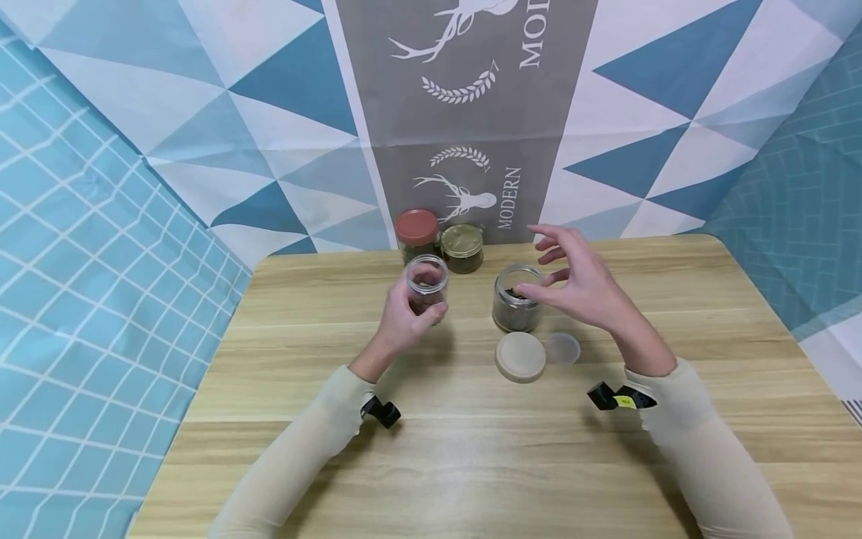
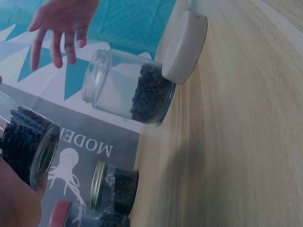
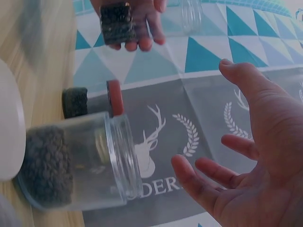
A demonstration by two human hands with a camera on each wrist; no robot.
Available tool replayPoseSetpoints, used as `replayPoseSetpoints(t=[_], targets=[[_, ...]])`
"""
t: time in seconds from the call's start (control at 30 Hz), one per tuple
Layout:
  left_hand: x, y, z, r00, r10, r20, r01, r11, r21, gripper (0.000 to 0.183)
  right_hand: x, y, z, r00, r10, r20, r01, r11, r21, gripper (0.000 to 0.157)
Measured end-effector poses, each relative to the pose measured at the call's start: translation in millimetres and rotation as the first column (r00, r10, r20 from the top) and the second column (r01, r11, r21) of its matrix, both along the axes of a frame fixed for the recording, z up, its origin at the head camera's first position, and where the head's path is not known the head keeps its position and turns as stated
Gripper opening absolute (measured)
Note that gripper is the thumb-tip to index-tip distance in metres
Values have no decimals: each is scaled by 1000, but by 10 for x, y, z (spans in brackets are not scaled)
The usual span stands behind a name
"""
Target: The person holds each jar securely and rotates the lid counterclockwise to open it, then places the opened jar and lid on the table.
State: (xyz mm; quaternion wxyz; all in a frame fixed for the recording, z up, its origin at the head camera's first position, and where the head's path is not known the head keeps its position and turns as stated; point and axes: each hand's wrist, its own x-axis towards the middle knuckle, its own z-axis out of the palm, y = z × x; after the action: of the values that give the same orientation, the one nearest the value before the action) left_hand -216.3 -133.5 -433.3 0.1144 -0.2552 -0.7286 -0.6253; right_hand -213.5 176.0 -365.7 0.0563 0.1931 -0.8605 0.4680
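Note:
Tilted slightly, a small open glass jar (image 1: 427, 298) with dark beans in its lower part is gripped by my left hand (image 1: 399, 318), held above the table. A wider glass jar (image 1: 513, 313) stands uncapped to its right, dark beans (image 3: 47, 168) filling roughly its lower half. My right hand (image 1: 572, 281) hovers just over that jar's mouth, fingers spread and loosely bent, with nothing in them; the thumb overlaps the rim in the head view. In front of the wide jar lie a cream lid (image 1: 521, 357) and a translucent disc (image 1: 563, 348).
At the table's back edge stand a jar with a red lid (image 1: 416, 227) and a lower jar with a gold lid (image 1: 462, 239), both with dark contents. Behind them hangs a patterned cloth (image 1: 465, 120). The wooden table (image 1: 458, 457) extends toward me.

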Motion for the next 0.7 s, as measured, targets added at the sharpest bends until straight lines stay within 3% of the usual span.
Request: replayPoseSetpoints(t=[0.7], targets=[[55, 234, 34, 999, 0, 42, 6, 990, -138, 53, 45, -334, 144, 991, 129, -26, -129, 992, 7, 82]])
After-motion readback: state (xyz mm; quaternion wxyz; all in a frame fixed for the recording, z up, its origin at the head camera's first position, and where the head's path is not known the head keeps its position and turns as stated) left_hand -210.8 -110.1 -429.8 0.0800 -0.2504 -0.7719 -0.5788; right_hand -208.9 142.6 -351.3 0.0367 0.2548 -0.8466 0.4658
